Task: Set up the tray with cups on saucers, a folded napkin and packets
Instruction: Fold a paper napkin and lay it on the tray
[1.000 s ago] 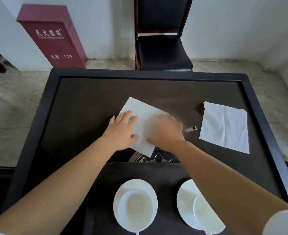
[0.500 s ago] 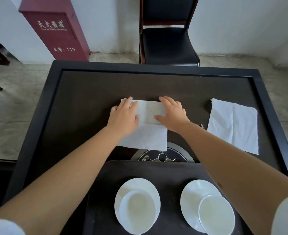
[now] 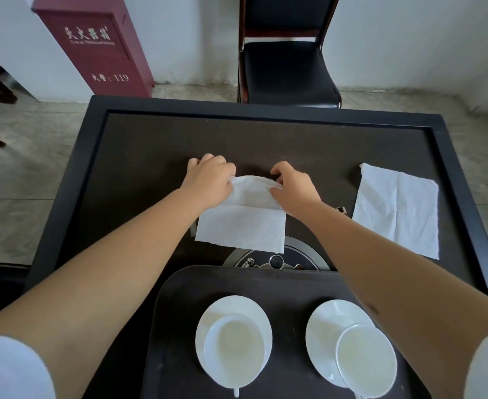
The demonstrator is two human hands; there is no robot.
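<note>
Half a second ago our palms lay flat on the white paper napkin (image 3: 241,223); now our left hand (image 3: 208,181) and right hand (image 3: 293,191) pinch its far edge and curl it towards us; the fold is under way on the dark wooden table (image 3: 150,156), beyond the dark plastic tray (image 3: 179,298) with its two white cups on saucers (image 3: 233,341).
</note>
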